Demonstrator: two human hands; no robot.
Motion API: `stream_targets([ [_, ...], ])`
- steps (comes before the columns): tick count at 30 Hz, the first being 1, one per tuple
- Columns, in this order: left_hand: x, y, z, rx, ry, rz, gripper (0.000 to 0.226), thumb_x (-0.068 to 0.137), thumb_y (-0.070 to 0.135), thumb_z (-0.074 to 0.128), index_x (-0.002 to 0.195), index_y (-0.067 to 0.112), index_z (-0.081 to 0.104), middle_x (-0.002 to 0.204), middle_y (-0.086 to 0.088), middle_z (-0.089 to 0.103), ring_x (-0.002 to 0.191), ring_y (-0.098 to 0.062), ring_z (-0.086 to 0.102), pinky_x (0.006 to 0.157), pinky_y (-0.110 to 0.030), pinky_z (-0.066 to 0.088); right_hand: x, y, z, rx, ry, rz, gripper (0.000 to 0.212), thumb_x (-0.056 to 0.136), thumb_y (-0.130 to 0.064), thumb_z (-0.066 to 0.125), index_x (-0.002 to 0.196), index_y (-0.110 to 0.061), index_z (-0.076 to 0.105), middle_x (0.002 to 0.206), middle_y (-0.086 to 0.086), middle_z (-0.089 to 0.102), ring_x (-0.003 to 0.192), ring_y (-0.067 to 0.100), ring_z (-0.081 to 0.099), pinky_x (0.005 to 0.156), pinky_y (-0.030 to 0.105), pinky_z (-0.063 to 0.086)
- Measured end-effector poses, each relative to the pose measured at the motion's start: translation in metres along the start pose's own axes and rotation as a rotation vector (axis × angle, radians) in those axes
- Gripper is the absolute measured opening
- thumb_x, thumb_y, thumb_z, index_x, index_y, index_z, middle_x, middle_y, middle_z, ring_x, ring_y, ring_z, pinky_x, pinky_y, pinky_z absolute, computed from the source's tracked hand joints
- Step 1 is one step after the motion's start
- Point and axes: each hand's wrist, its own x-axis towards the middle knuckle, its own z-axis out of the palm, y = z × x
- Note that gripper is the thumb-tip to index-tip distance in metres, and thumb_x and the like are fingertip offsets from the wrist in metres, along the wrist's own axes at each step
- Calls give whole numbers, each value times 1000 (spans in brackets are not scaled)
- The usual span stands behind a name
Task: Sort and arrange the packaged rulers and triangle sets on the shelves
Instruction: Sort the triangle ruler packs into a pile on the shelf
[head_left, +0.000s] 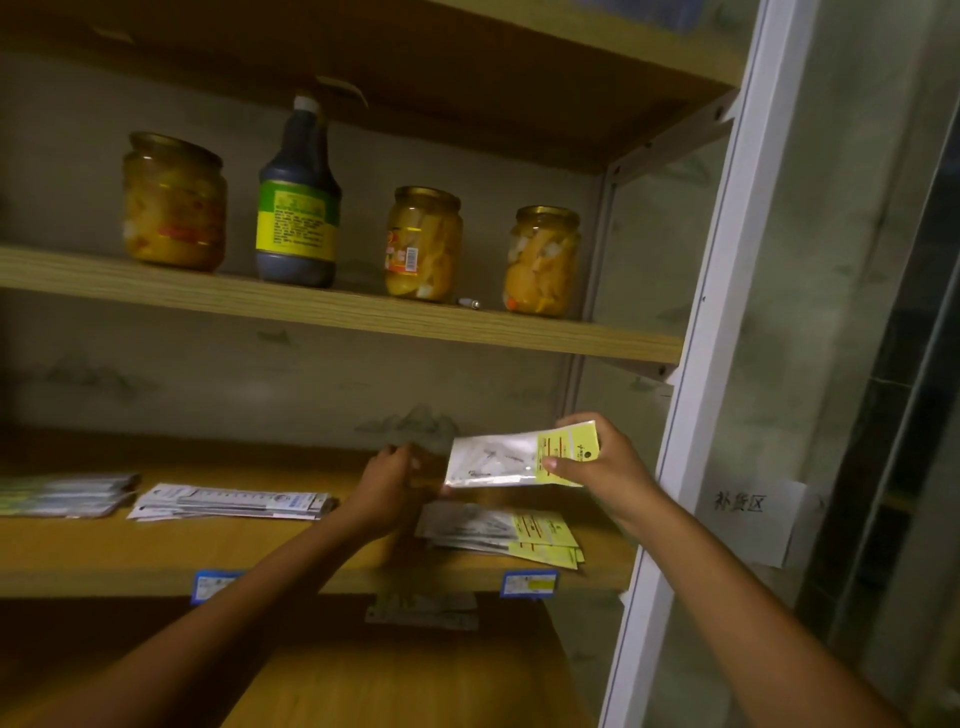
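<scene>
The right hand (597, 462) is pinching the yellow end of a thin, light, slippery packet (511, 460), just above the pile (501, 532), while the left hand (387, 480), fingers curled, is steadying its other end.

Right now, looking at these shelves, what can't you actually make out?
- Head view: print on the held packet is too blurred to read.
- Left hand: its fingertips curl out of sight, so what they touch is unclear.
- Far-left stack is cut by the frame edge.
- Price tags: too small.
</scene>
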Motion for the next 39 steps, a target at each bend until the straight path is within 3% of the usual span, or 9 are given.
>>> stream_targets([
  [4,-4,2,-5,-7,75,5,37,84,-1,59,120,5,55,120,-16,56,109,-31,52,82,-27,39,-11,7,5,-20,-135,21,40,79,-9,78,111,-24,59,106,3,68,97,18,67,75,29,59],
  [8,-10,4,-7,-26,79,7,44,83,-9,46,121,10,57,119,-12,54,110,-27,52,85,-27,40,-12,19,12,-143,-169,24,41,77,-13,81,109,-26,59,104,-1,68,97,15,66,77,30,58],
  [12,-12,8,-8,-20,113,27,44,83,-10,43,119,9,59,117,-13,54,110,-29,52,83,-23,36,-7,30,18,-318,-123,-24,41,71,-16,84,105,-24,61,99,-3,67,90,13,63,72,30,52],
  [16,-12,9,-9,-6,118,44,42,84,-8,45,120,10,59,117,-12,53,110,-29,52,84,-23,37,1,39,24,-440,-109,-58,39,71,-20,83,102,-26,61,97,-4,66,88,13,63,75,35,56],
  [21,-12,6,-11,-18,97,47,43,81,-8,48,117,12,60,109,-3,49,108,-25,53,82,-22,38,9,51,27,-610,-116,-37,46,65,-40,84,102,-31,58,99,-3,65,86,15,63,73,35,56],
  [29,-8,-1,-10,-14,71,33,42,81,-6,48,115,16,60,116,-7,51,109,-20,53,88,-28,46,14,42,24,-809,-111,-184,54,77,-47,73,123,-27,54,123,-2,48,122,20,42,93,32,41],
  [34,0,-1,-10,-27,79,26,46,77,-7,47,112,17,62,116,-8,54,108,-21,55,89,-30,47,16,21,18,-762,-406,-163,69,78,-55,70,138,-34,42,144,-5,37,135,17,33,108,41,37],
  [39,7,2,-8,-55,55,21,46,78,-8,46,114,18,61,116,-7,53,109,-20,52,88,-30,47,17,24,17,-761,-721,-45,88,74,-51,78,146,-35,31,149,-8,35,129,16,41,102,38,44],
])
